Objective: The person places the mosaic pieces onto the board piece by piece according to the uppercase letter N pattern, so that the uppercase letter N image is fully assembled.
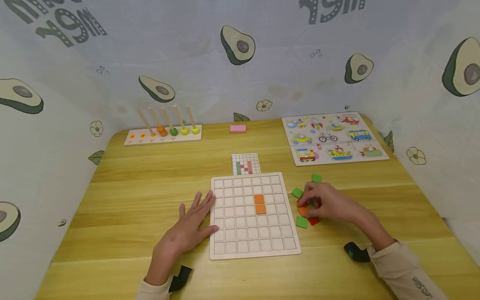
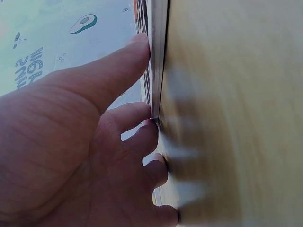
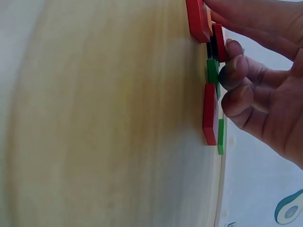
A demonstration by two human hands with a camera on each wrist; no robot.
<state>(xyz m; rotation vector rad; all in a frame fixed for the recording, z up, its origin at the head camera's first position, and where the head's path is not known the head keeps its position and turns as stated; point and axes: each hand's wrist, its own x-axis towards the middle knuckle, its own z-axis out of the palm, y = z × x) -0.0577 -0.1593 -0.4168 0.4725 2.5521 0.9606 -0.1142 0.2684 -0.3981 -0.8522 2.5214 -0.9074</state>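
Observation:
A pale wooden grid board (image 1: 240,248) lies on the table, with two orange square tiles (image 1: 259,204) in adjoining cells. My left hand (image 1: 187,227) lies spread at its left edge, fingertips and thumb touching the rim; the left wrist view shows this hand (image 2: 71,127) beside the board's edge. To the board's right, my right hand (image 1: 330,202) reaches into loose tiles, its thumb and forefinger about an orange tile (image 1: 302,211). Whether they pinch it cannot be made out. Green tiles (image 1: 301,222) and red tiles (image 3: 209,113) lie around these fingers; the hand partly covers the pile.
A pattern card (image 1: 245,163) with green and red squares touches the board's far edge. Behind stand a peg counting rack (image 1: 163,138) with rings at left, a pink block (image 1: 238,129), and a vehicle picture puzzle (image 1: 335,139) at right. A patterned cloth hangs beyond the table.

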